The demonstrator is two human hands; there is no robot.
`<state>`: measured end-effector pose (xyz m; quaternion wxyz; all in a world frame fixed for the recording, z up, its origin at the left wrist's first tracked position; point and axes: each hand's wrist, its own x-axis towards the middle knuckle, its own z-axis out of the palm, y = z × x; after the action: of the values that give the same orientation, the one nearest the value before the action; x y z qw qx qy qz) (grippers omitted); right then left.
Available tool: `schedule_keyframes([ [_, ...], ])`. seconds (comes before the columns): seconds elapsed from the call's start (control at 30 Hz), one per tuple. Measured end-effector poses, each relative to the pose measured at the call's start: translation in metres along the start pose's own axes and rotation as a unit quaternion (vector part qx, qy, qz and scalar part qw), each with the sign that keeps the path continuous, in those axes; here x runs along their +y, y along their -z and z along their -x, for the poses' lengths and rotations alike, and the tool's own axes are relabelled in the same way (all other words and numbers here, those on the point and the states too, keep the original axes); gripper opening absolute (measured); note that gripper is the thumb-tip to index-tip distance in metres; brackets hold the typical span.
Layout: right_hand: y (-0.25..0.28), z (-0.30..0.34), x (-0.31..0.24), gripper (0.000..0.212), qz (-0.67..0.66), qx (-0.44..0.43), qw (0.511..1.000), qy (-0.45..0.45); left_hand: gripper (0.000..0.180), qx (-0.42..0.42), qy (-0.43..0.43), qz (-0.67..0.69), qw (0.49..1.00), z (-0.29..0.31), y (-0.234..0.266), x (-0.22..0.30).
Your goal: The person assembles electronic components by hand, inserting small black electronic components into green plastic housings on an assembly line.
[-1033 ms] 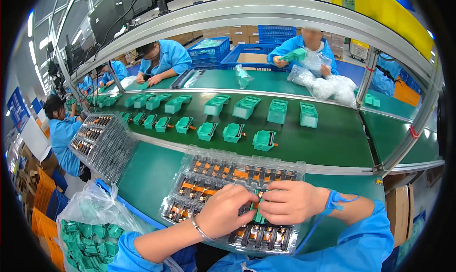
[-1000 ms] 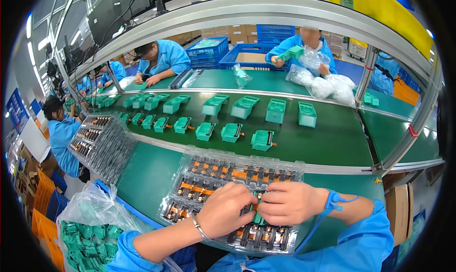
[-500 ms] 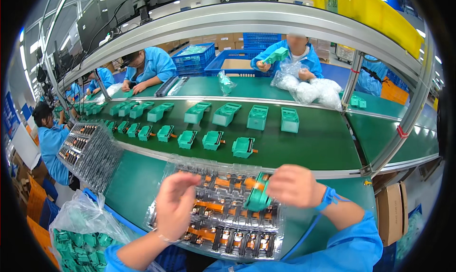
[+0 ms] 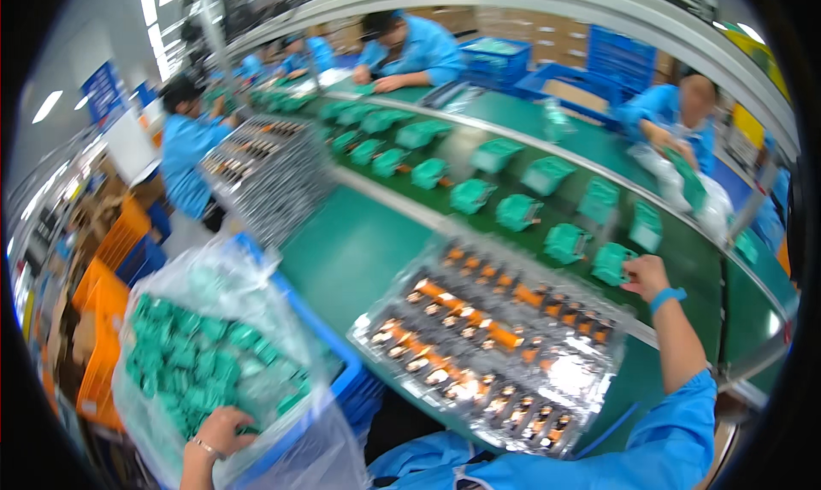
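Observation:
At the lower left my left hand [image 4: 224, 430] reaches into an open clear plastic bag [image 4: 205, 272]. It is full of loose green plastic parts [image 4: 184, 353]. The fingers curl down around one of these parts, which they mostly hide. My right hand [image 4: 647, 278] is stretched out over the belt on the right. Its fingertips pinch the near side of a green plastic housing [image 4: 611, 264], which stands at the end of the nearer row. Between my arms lies a clear blister tray [image 4: 376, 323] with rows of black, orange and metallic components [image 4: 466, 310].
Two rows of green housings run along the green conveyor belt [image 4: 479, 161]. A tall stack of clear trays [image 4: 274, 178] stands left on the workbench [image 4: 342, 242]. The bag sits in a blue crate [image 4: 346, 366]. Co-workers in blue sit across the belt and at the left.
The view has swung left. My right hand has carried a green housing from above the tray to the belt. My left hand has moved from the tray down into the bag.

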<state>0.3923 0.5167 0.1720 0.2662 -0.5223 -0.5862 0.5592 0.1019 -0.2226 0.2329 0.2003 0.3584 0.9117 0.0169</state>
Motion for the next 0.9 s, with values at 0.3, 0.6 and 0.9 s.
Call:
schedule_keyframes([
  [0.3, 0.014, -0.01, 0.008, 0.025, 0.15, -0.013, 0.989, -0.006, 0.048, 0.084, 0.1, -0.095, 0.987, 0.016, 0.013, 0.032],
  [0.6, 0.026, 0.07, -0.046, 0.021, 0.108, 0.006, 0.981, 0.158, 0.041, 0.054, 0.073, 0.006, 0.996, 0.007, 0.01, -0.016],
  [0.9, -0.022, 0.165, -0.064, 0.01, 0.044, -0.134, 0.964, 0.227, 0.046, 0.2, 0.066, 0.703, 0.679, -0.026, 0.047, 0.013],
])
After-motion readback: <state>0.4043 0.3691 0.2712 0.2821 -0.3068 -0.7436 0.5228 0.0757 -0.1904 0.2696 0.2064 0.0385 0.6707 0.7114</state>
